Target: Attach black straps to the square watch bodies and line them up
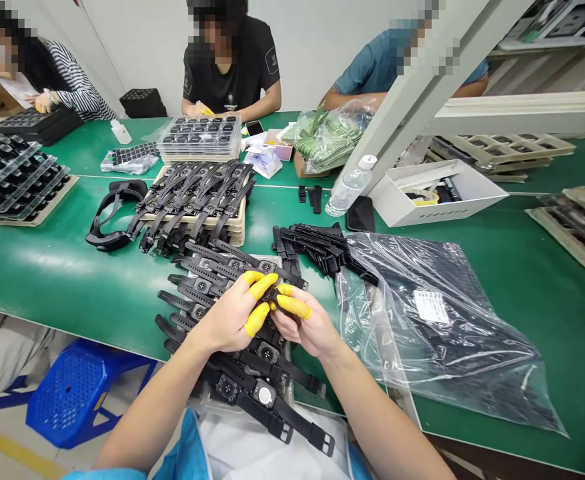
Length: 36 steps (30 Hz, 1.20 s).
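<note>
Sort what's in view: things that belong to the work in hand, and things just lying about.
Seemingly in the work:
- small dark piece, pinched between left hand and right hand
- black-strapped watches beneath the hands
- loose black straps

Probably just lying about:
- water bottle
- black headset
- blue stool

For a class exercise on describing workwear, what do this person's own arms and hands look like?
The left hand and right hand each wear yellow finger covers, leaving the palms uncovered. Both forearms are bare, without sleeves; blue clothing shows near the bottom edge.
</note>
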Each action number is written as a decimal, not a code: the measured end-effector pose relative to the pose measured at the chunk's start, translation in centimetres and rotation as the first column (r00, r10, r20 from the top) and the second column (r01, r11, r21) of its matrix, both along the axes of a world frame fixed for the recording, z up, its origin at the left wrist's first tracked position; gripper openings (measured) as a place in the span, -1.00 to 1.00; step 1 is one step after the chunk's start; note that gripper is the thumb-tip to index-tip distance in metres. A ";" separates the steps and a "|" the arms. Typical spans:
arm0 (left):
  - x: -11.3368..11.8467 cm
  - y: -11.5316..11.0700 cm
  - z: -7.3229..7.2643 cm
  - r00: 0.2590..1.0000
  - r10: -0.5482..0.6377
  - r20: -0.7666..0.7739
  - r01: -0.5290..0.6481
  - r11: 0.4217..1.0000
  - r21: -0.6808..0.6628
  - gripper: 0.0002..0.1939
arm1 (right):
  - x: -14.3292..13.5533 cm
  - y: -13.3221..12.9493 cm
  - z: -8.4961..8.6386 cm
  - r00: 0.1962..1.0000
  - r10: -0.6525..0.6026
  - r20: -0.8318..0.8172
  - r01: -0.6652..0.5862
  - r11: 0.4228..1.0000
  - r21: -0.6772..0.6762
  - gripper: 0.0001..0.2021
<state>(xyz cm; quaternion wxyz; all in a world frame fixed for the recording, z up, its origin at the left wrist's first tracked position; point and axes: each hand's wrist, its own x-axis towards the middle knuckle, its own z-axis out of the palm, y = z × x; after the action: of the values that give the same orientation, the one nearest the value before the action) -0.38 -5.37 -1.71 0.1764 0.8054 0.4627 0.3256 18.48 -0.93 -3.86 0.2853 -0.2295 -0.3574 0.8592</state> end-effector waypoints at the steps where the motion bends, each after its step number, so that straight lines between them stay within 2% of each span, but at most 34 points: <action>1: 0.0 -0.1 0.2 1.000 -0.010 0.002 0.010 1.000 -0.008 -0.46 | 0.0 0.0 0.0 1.000 0.002 0.008 -0.002 1.000 -0.005 -0.62; 3: 0.0 -0.1 0.3 1.000 0.007 -0.026 -0.007 1.000 -0.004 -0.48 | 0.1 0.1 -0.1 1.000 0.010 0.029 -0.010 1.000 -0.011 -0.62; 6: 0.0 -0.1 0.2 0.986 0.072 -0.150 -0.069 0.997 0.027 -0.50 | 0.1 0.3 -0.2 0.997 0.024 0.074 -0.023 1.000 -0.016 -0.60; 8: 0.0 -0.1 0.1 0.969 0.087 -0.232 -0.080 0.996 0.039 -0.53 | 0.0 0.3 -0.3 0.994 0.034 0.102 -0.033 0.999 -0.010 -0.60; 10: 0.0 -0.1 0.1 0.964 0.081 -0.252 -0.074 0.997 0.036 -0.56 | -0.1 0.3 -0.4 0.992 0.045 0.115 -0.046 0.999 0.003 -0.59; 16: -0.6 0.1 0.1 1.000 0.011 -0.023 -0.012 0.999 -0.045 -0.57 | -0.2 0.3 -0.7 0.997 0.054 0.055 -0.055 0.998 0.026 -0.60; 19: -0.5 0.3 -0.2 0.990 0.071 0.121 -0.062 0.995 -0.081 -0.59 | -0.2 0.3 -0.7 0.999 -0.003 0.038 0.000 0.998 0.068 -0.61; 22: 0.0 0.3 -0.2 0.949 0.157 0.275 -0.153 0.988 -0.036 -0.80 | -0.2 0.3 -0.6 0.998 -0.026 0.053 0.019 0.990 0.137 -0.57; 24: 0.4 0.2 0.0 0.905 0.175 0.388 -0.184 0.983 -0.013 -0.83 | -0.1 0.2 -0.5 0.997 0.034 0.070 -0.043 0.991 0.130 -0.55; 26: 0.6 0.2 0.3 0.811 0.225 0.541 -0.213 0.973 -0.084 -0.79 | 0.2 0.4 -0.4 0.986 0.137 0.095 -0.145 0.986 0.086 -0.54; 27: 0.5 0.2 0.5 0.730 0.275 0.625 -0.239 0.960 -0.144 -0.76 | 0.3 0.5 -0.4 0.975 0.191 0.118 -0.199 0.978 0.066 -0.54; 29: -0.1 0.5 0.9 0.510 0.391 0.766 -0.329 0.912 -0.247 -0.71 | 0.7 0.8 -0.2 0.942 0.278 0.189 -0.292 0.955 0.051 -0.55; 31: -0.9 0.9 1.1 0.303 0.458 0.836 -0.424 0.850 -0.312 -0.64 | 0.9 1.1 0.0 0.925 0.281 0.256 -0.308 0.948 0.075 -0.57; 32: -1.2 1.0 1.0 0.248 0.476 0.844 -0.437 0.832 -0.341 -0.59 | 0.9 1.2 0.1 0.934 0.235 0.271 -0.270 0.958 0.101 -0.58; 33: -1.4 1.2 1.0 0.234 0.494 0.837 -0.418 0.828 -0.372 -0.54 | 0.8 1.3 0.1 0.949 0.164 0.268 -0.205 0.970 0.132 -0.58; 34: -1.5 1.3 0.8 0.256 0.511 0.821 -0.370 0.836 -0.405 -0.50 | 0.7 1.3 0.0 0.964 0.086 0.253 -0.130 0.978 0.163 -0.58; 36: -1.2 1.4 0.5 0.368 0.517 0.773 -0.237 0.856 -0.460 -0.45 | 0.5 1.2 -0.1 0.978 -0.038 0.207 -0.005 0.980 0.200 -0.57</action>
<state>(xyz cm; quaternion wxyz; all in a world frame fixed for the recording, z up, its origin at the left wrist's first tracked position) -1.61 -4.00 -1.21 0.4159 0.3589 0.5174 0.6561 19.01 0.30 -3.99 0.2748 -0.2920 -0.4680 0.7876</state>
